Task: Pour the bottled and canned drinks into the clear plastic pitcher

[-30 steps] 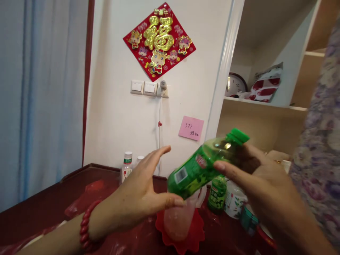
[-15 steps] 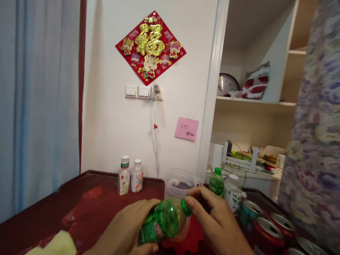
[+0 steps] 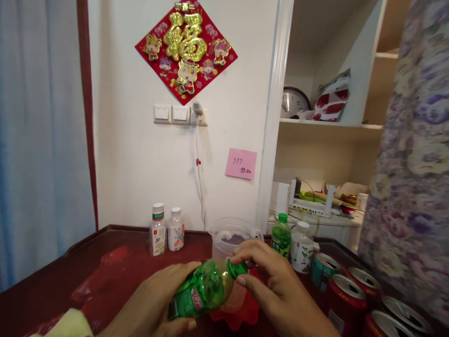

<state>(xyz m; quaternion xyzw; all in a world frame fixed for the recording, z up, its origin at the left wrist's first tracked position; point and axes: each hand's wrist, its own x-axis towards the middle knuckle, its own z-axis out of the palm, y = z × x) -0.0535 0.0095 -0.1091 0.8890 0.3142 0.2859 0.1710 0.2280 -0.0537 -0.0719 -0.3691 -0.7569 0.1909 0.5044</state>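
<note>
My left hand (image 3: 150, 295) is wrapped round the body of a green plastic bottle (image 3: 201, 292), which lies tilted with its neck toward the right. My right hand (image 3: 270, 281) pinches the green bottle cap (image 3: 237, 268) between thumb and fingers at the neck. Whether the cap is still threaded on, I cannot tell. Just behind the bottle stands a clear plastic pitcher (image 3: 233, 229) with something dark inside. Under the bottle and pitcher shows a red scalloped dish (image 3: 242, 318), partly hidden by my hands.
Two white-capped bottles (image 3: 158, 229) stand at the back left of the dark red table (image 3: 115, 299). To the right are another green bottle (image 3: 281, 236), a white-capped bottle (image 3: 301, 248) and several drink cans (image 3: 345, 299). A pale yellow cloth (image 3: 70, 323) lies at the front left.
The whole view has shifted, so everything sits a little further left and higher. My right hand's fingers have turned at the cap, while the left keeps its hold on the bottle.
</note>
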